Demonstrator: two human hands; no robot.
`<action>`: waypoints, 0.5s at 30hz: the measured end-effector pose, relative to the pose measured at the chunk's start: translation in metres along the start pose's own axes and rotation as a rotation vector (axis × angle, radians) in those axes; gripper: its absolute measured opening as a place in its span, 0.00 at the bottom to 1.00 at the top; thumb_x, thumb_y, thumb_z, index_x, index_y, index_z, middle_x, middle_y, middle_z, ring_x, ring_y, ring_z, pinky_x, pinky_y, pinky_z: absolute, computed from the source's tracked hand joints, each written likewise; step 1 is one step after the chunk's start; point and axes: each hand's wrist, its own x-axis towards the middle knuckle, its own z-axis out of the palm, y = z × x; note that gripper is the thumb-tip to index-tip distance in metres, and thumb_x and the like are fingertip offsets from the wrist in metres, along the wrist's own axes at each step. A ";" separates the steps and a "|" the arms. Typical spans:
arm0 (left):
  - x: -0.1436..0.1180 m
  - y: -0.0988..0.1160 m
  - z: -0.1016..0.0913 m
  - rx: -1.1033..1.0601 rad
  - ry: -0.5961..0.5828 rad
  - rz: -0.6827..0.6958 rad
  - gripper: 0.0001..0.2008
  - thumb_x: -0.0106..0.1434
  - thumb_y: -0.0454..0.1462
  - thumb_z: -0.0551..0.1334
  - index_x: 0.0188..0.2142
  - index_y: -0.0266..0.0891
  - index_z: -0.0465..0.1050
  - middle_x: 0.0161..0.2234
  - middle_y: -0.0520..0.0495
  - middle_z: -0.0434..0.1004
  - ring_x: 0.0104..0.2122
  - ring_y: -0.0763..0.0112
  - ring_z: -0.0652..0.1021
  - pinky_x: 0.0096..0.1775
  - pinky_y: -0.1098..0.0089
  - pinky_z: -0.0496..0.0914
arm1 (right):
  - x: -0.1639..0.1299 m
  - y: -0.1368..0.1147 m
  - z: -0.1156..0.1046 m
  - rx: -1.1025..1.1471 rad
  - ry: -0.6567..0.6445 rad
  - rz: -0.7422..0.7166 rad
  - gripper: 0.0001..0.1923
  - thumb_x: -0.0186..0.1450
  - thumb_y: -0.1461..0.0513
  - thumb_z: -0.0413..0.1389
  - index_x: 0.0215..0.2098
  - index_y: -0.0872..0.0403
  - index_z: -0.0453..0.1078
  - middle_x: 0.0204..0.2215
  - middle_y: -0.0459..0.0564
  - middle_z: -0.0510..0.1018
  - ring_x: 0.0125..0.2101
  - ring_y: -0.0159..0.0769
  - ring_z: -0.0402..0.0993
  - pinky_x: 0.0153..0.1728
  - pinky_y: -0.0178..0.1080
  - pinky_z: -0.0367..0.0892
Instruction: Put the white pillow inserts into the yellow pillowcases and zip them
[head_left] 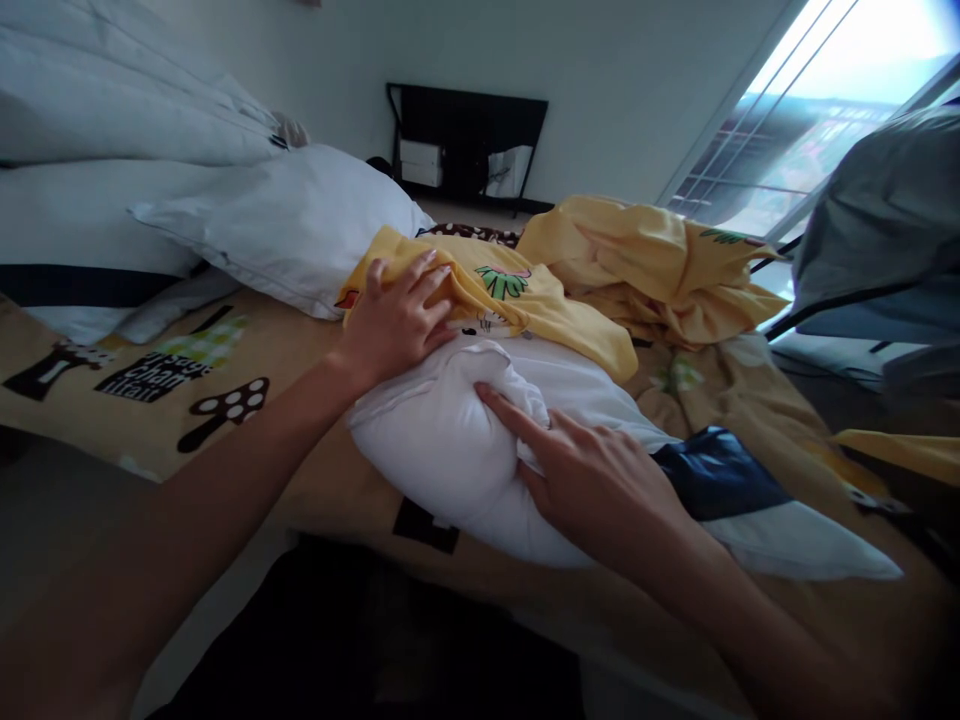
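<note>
A white pillow (450, 450) lies on the bed in front of me, one end pushed into a yellow printed pillowcase (525, 300). My left hand (397, 320) rests on the yellow pillowcase at the pillow's upper end, fingers spread and curled over the cloth edge. My right hand (592, 480) presses into the white pillow's side, fingers gripping a fold of it. A dark blue patch (712, 470) shows on the pillow's right end.
The bed carries a tan sheet with mushroom prints (187, 390). Another white pillow (292, 225) and folded white bedding (97, 110) lie at the left. A crumpled yellow cloth (660, 270) sits behind. A black shelf (465, 150) stands by the far wall, a window (810, 110) at right.
</note>
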 end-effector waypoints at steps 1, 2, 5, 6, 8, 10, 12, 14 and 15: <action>0.003 -0.001 0.001 -0.020 -0.021 0.007 0.20 0.68 0.49 0.52 0.49 0.41 0.71 0.65 0.39 0.58 0.65 0.50 0.56 0.58 0.36 0.46 | 0.000 0.000 0.000 0.007 -0.007 0.000 0.40 0.66 0.59 0.50 0.69 0.34 0.35 0.45 0.50 0.78 0.34 0.43 0.78 0.33 0.42 0.70; 0.005 -0.003 0.001 -0.037 -0.033 0.007 0.19 0.68 0.49 0.53 0.49 0.41 0.72 0.65 0.40 0.58 0.65 0.49 0.56 0.59 0.36 0.45 | 0.000 -0.001 0.000 0.009 -0.012 0.000 0.40 0.66 0.59 0.50 0.69 0.34 0.35 0.45 0.50 0.78 0.34 0.43 0.78 0.33 0.42 0.70; 0.005 -0.016 0.008 -0.043 -0.035 -0.072 0.22 0.65 0.52 0.57 0.50 0.42 0.72 0.65 0.39 0.57 0.64 0.46 0.56 0.58 0.35 0.44 | -0.004 -0.006 0.001 -0.011 -0.028 0.002 0.41 0.66 0.59 0.51 0.69 0.34 0.33 0.45 0.51 0.78 0.33 0.43 0.78 0.32 0.41 0.70; 0.004 -0.021 0.012 -0.032 -0.029 -0.121 0.25 0.63 0.54 0.57 0.52 0.42 0.71 0.65 0.38 0.57 0.64 0.45 0.56 0.57 0.34 0.45 | -0.007 -0.008 0.001 -0.020 -0.037 0.003 0.42 0.66 0.59 0.51 0.69 0.35 0.32 0.44 0.51 0.78 0.32 0.42 0.78 0.31 0.41 0.70; -0.002 -0.027 0.020 -0.007 -0.004 -0.187 0.29 0.61 0.57 0.57 0.55 0.43 0.69 0.65 0.36 0.55 0.64 0.44 0.57 0.56 0.34 0.47 | -0.013 -0.012 0.002 -0.032 -0.045 0.007 0.43 0.65 0.59 0.52 0.69 0.36 0.30 0.42 0.51 0.78 0.30 0.40 0.77 0.30 0.39 0.70; -0.011 -0.027 0.028 0.036 0.071 -0.181 0.27 0.64 0.56 0.55 0.57 0.45 0.66 0.65 0.38 0.55 0.63 0.46 0.57 0.56 0.37 0.49 | -0.018 -0.014 0.003 -0.041 -0.040 0.014 0.43 0.65 0.60 0.51 0.69 0.36 0.29 0.41 0.51 0.78 0.28 0.38 0.77 0.29 0.38 0.69; -0.021 -0.022 0.034 0.081 0.157 -0.078 0.20 0.69 0.48 0.51 0.56 0.45 0.67 0.62 0.40 0.61 0.61 0.52 0.62 0.56 0.43 0.53 | -0.021 -0.016 0.004 -0.051 -0.038 0.016 0.43 0.65 0.59 0.51 0.69 0.36 0.29 0.41 0.51 0.78 0.28 0.38 0.77 0.29 0.38 0.70; -0.029 -0.018 0.037 0.089 0.163 0.062 0.17 0.71 0.41 0.47 0.53 0.45 0.70 0.56 0.42 0.70 0.55 0.58 0.69 0.54 0.50 0.58 | -0.022 -0.016 0.005 -0.058 -0.044 0.003 0.43 0.65 0.59 0.51 0.69 0.36 0.29 0.40 0.50 0.78 0.28 0.38 0.77 0.28 0.38 0.70; -0.032 -0.019 0.038 0.078 0.140 0.113 0.17 0.71 0.41 0.47 0.51 0.45 0.71 0.53 0.42 0.72 0.53 0.59 0.71 0.53 0.53 0.60 | -0.022 -0.017 0.005 -0.061 -0.044 -0.004 0.43 0.65 0.59 0.51 0.69 0.36 0.29 0.40 0.50 0.78 0.27 0.38 0.77 0.28 0.38 0.70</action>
